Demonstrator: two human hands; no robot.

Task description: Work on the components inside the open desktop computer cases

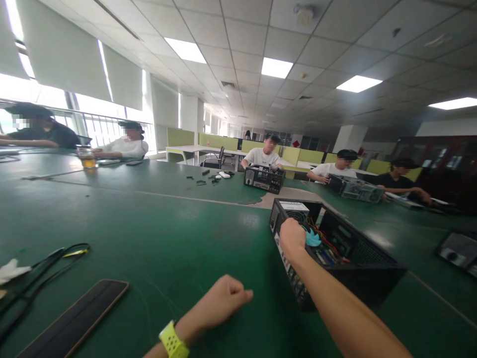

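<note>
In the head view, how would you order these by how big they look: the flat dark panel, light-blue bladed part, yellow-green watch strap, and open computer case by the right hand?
1. Open computer case
2. Flat dark panel, cut off by the frame
3. Yellow-green watch strap
4. Light-blue bladed part

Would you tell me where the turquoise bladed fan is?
The turquoise fan is right of centre in the head view, beside the right hand, at the open black computer case.
</note>
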